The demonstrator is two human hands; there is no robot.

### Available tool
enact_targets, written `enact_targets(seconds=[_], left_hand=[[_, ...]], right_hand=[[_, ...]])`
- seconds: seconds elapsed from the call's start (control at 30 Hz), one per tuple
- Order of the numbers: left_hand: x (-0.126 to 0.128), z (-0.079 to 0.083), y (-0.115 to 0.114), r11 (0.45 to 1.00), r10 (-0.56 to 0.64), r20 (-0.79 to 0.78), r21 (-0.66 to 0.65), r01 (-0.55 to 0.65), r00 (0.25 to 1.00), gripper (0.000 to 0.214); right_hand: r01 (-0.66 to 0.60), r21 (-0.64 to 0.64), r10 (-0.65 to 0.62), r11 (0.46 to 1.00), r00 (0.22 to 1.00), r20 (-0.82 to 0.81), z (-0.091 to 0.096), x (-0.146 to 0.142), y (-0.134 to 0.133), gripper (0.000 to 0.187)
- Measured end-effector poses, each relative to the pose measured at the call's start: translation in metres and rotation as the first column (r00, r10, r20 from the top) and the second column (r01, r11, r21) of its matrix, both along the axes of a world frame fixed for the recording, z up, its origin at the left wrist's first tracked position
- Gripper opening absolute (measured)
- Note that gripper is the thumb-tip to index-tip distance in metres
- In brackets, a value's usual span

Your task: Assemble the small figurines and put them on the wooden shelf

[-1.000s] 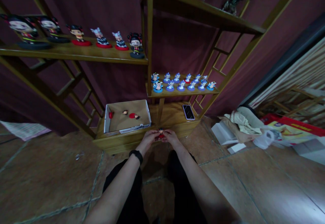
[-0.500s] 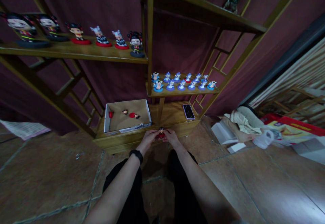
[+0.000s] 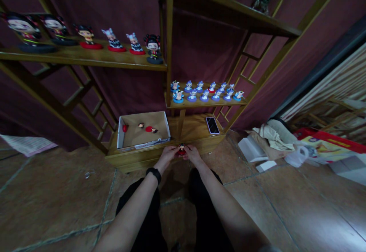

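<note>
Between my two hands is a small figurine with dark hair and a red base, held upright in front of the cabinet's lower edge. My left hand is closed on its left side, a black band around the wrist. From the other side, my right hand grips the same figurine by its base. Just beyond my left hand, a shallow cardboard box holds small figurine parts, a red disc and a red piece in its left corner.
A phone lies on the low wooden cabinet top. Several blue and purple figurines line the middle shelf; larger ones stand on the upper left shelf. On the tiled floor at right are white boxes and a plastic bag.
</note>
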State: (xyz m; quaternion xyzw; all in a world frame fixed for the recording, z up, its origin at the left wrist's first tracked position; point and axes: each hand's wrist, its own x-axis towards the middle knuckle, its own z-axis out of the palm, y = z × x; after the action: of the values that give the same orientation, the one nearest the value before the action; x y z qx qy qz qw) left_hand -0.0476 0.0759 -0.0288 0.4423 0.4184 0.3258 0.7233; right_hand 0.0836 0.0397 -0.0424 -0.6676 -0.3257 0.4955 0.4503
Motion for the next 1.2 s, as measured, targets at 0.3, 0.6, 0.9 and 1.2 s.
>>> enact_targets(seconds=[0.3, 0.6, 0.9, 1.2], left_hand=[[-0.0017, -0.0022, -0.0006, 1.000, 0.015, 0.025, 0.000, -0.015, 1.000, 0.033], [-0.0019, -0.0006, -0.0006, 1.000, 0.004, 0.030, -0.020, -0.004, 1.000, 0.030], [-0.0038, 0.0034, -0.0011, 0.999, -0.033, 0.019, 0.006, 0.033, 0.999, 0.026], [-0.0029, 0.0013, 0.0014, 0.998, -0.055, 0.023, 0.019, 0.055, 0.998, 0.017]], right_hand=[[-0.007, 0.025, 0.007, 1.000, 1.000, -0.007, -0.0049, -0.0003, -0.0003, 0.014], [-0.017, 0.019, 0.017, 1.000, 1.000, 0.000, -0.0066, -0.0003, -0.0003, 0.013], [-0.028, 0.023, 0.028, 0.999, 0.999, -0.022, -0.0001, -0.0017, -0.0021, 0.013], [-0.009, -0.003, 0.009, 1.000, 0.999, -0.036, 0.0028, -0.0026, -0.0011, 0.015]])
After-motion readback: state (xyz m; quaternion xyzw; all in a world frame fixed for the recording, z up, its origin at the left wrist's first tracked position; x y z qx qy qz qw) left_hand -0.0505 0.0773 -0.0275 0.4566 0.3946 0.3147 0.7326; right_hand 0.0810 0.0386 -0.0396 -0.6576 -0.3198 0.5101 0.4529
